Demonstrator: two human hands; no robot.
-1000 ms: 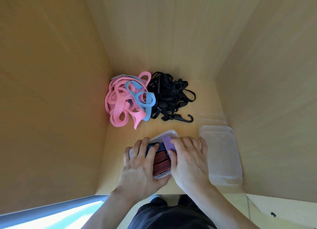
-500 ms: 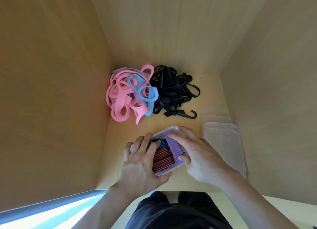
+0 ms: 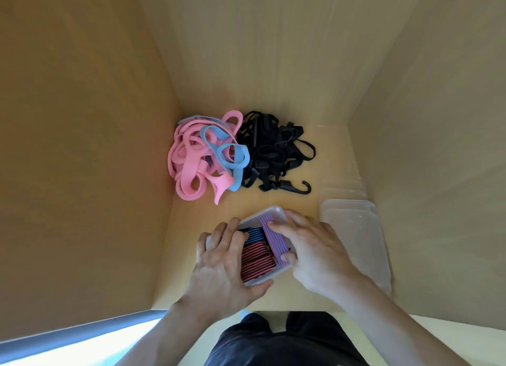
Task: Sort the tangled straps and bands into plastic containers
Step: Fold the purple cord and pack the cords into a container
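Observation:
A clear plastic container sits on the wooden shelf floor, packed with red-and-blue striped straps. My left hand grips the container's left and near side, fingers over the straps. My right hand presses one striped strap down along the container's right side. Behind them lies a tangle of pink bands with light blue bands on top, and beside it a pile of black straps with a hook.
A stack of clear empty containers stands at the right against the side wall. Wooden walls close in the shelf on the left, back and right. The front edge runs just under my wrists.
My right hand has slid from over the container to its right side, laying the striped strap flat along that edge. My left hand keeps its hold.

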